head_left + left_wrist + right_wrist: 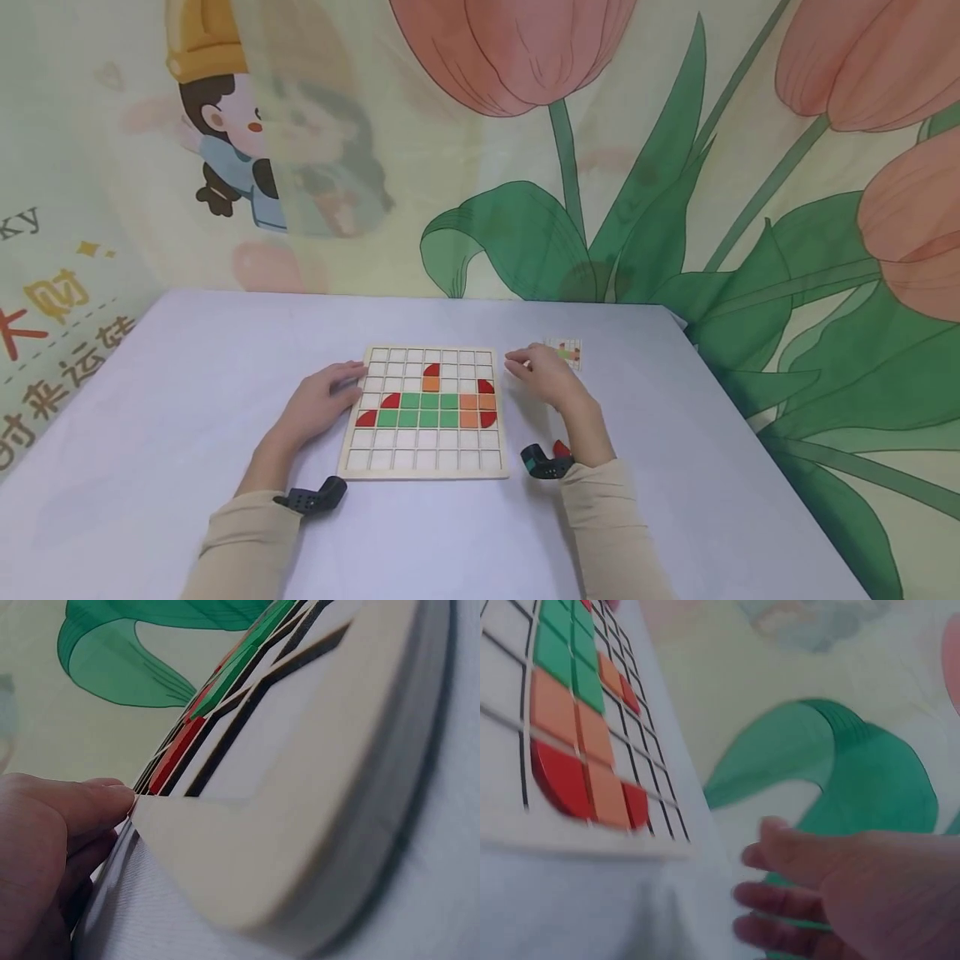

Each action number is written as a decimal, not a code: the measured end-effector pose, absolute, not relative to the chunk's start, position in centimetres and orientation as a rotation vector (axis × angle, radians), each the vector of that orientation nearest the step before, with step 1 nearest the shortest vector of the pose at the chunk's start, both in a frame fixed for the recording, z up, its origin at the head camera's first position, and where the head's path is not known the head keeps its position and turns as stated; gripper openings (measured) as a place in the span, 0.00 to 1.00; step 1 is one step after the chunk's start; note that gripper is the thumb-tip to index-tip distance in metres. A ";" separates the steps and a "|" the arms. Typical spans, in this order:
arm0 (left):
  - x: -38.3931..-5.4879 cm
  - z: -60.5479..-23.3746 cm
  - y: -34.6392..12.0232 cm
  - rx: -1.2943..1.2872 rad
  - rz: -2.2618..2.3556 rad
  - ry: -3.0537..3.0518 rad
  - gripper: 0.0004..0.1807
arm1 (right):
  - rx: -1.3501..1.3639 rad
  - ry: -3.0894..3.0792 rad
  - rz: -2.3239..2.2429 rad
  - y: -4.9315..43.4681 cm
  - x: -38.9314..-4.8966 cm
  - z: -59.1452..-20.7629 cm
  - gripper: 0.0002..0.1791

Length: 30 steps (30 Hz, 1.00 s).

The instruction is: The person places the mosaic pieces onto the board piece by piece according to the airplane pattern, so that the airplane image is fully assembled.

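A square wooden grid board (423,477) lies flat on the table, its cells partly filled with green, orange and red pieces. Green tiles (429,408) form its middle, orange tiles (468,410) stand at the right, and red quarter-round pieces (366,418) sit at several ends. My left hand (324,404) touches the board's left edge with its fingertips; in the left wrist view the thumb (97,802) meets that rim. Just off the right edge hovers my right hand (551,375), fingers loosely bent and holding nothing. In the right wrist view its fingers (780,900) are apart from the board.
A small printed card (567,353) with a coloured grid picture lies behind my right hand, partly covered. Near the right wrist camera (545,462) is a loose red piece (561,449). White cloth (420,542) covers the table, and a flower-printed wall (517,242) stands behind it.
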<state>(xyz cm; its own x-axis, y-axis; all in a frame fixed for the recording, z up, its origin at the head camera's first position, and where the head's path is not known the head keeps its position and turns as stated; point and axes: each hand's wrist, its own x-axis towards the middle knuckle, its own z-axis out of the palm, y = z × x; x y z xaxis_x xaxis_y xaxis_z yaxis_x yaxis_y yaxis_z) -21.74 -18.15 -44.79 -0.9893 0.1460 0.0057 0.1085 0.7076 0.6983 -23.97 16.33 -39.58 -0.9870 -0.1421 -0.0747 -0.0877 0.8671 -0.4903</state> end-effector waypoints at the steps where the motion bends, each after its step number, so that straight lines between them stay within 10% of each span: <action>1: -21.7 -44.8 -18.1 0.209 1.168 2.856 0.24 | -0.149 2.916 -0.748 17.1 -23.7 -39.4 0.18; 30: -21.7 -45.0 -18.4 0.188 1.188 2.828 0.25 | -0.245 2.987 -0.739 16.6 -23.7 -42.9 0.16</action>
